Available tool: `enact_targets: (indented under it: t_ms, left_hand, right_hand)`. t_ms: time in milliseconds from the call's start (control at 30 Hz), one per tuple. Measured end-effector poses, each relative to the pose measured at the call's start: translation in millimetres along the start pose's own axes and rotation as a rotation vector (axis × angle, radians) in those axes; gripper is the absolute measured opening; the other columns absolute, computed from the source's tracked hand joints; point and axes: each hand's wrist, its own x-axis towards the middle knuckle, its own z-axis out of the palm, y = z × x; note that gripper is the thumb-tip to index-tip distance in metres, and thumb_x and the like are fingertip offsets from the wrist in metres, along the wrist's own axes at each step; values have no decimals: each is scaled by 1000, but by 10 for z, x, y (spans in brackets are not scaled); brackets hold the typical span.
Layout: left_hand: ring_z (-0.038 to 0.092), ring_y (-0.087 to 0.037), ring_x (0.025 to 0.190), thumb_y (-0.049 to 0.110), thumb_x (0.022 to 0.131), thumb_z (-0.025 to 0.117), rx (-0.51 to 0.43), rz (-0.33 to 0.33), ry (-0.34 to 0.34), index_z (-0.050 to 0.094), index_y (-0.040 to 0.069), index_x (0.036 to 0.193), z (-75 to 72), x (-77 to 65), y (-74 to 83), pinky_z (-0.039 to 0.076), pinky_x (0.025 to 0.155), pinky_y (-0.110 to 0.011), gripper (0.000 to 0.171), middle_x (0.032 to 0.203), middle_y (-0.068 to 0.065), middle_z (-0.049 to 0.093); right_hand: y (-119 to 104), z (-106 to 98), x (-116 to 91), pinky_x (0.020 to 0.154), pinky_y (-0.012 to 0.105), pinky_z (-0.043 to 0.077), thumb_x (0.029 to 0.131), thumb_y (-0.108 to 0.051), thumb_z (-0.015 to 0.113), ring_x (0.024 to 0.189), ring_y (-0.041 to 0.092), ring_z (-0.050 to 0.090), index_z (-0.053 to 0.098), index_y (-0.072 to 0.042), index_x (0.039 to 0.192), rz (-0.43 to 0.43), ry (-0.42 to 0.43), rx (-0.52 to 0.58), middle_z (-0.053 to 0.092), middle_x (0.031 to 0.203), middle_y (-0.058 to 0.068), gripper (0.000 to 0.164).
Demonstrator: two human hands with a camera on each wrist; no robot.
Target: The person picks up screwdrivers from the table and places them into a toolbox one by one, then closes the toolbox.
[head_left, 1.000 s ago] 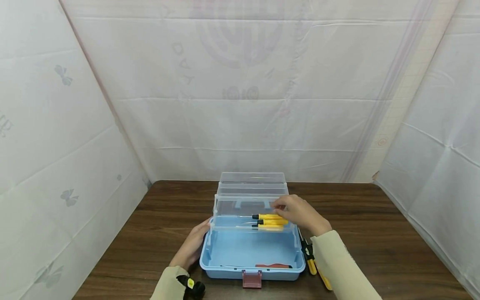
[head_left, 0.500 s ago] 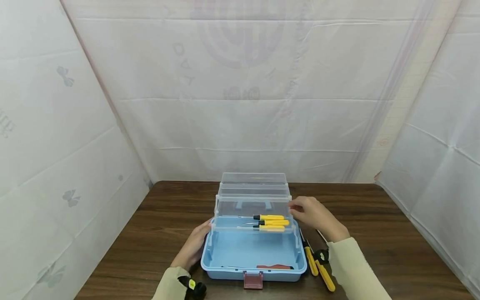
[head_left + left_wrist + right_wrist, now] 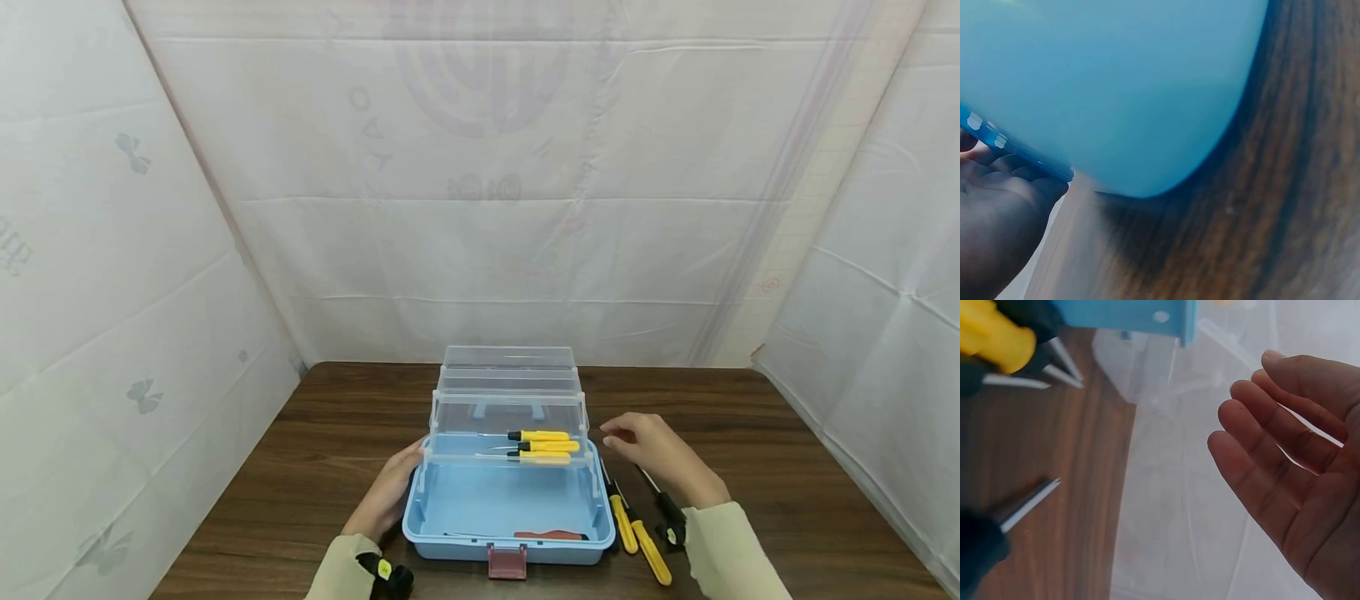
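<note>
A light blue toolbox (image 3: 510,492) stands with its clear lid and trays folded up at the back. My left hand (image 3: 386,492) holds its left rim, fingers curled at the edge in the left wrist view, where the blue wall (image 3: 1147,94) fills much of the picture. Three yellow-handled screwdrivers (image 3: 551,447) lie in the lowest clear tray (image 3: 457,417). A red-handled screwdriver (image 3: 551,534) lies inside along the box's front. My right hand (image 3: 663,454) hovers right of the tray with nothing in it, fingers loosely bent and apart in the right wrist view.
Two yellow-handled screwdrivers (image 3: 649,552) lie on the wooden table (image 3: 810,500) beside the box's right wall. A black-handled screwdriver (image 3: 669,510) lies by the right sleeve. A dark red latch (image 3: 507,562) hangs at the box's front. White sheeting (image 3: 480,250) encloses the table.
My right hand has drawn back from the yellow screwdrivers in the tray, moving right and toward me, and has uncovered the black-handled screwdriver. The left hand has stayed at the box.
</note>
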Motion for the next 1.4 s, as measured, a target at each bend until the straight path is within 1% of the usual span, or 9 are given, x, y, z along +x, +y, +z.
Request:
enact_targets:
  t_ms: [300,533,833,1067,1267,1400]
  left_hand:
    - [24,-41,144,27,103,36,-3,0,3,30,3,150,2,-2,0,26,113,-59,52,156,-20,27]
    - [24,-41,143,27,103,36,-1,-2,5,31,4,150,4,-8,5,27,113,-59,52,156,-20,28]
    - [25,-41,143,27,103,36,4,-6,8,30,4,150,3,-19,9,27,112,-59,52,156,-20,28]
    - [25,-41,143,27,103,37,8,-7,13,31,4,150,4,-11,6,27,112,-59,52,155,-21,28]
    - [26,-42,143,27,103,36,12,-9,14,30,4,150,5,-16,7,28,112,-59,52,155,-21,28]
    - [26,-42,142,27,103,36,16,-11,17,30,4,150,9,-19,11,29,111,-59,52,155,-21,28]
  right_hand:
    - [151,48,-125,69,28,56,91,-14,64,84,12,62,69,-2,109,-3,-1,8,71,103,7,22]
    - [202,75,-202,68,27,55,90,-17,66,82,11,60,70,-2,108,60,-35,32,70,100,5,24]
    - [312,144,-319,61,22,50,88,-19,69,75,10,58,70,-1,104,71,-67,27,70,91,1,25]
    - [334,157,-401,54,23,51,86,-18,70,67,13,57,68,3,105,149,-141,138,65,82,2,29]
    - [331,172,-454,53,25,51,82,-18,74,65,14,56,68,4,103,186,-184,159,62,77,1,30]
    - [333,176,-485,51,26,49,81,-17,74,61,16,55,67,4,102,196,-215,175,60,74,2,31]
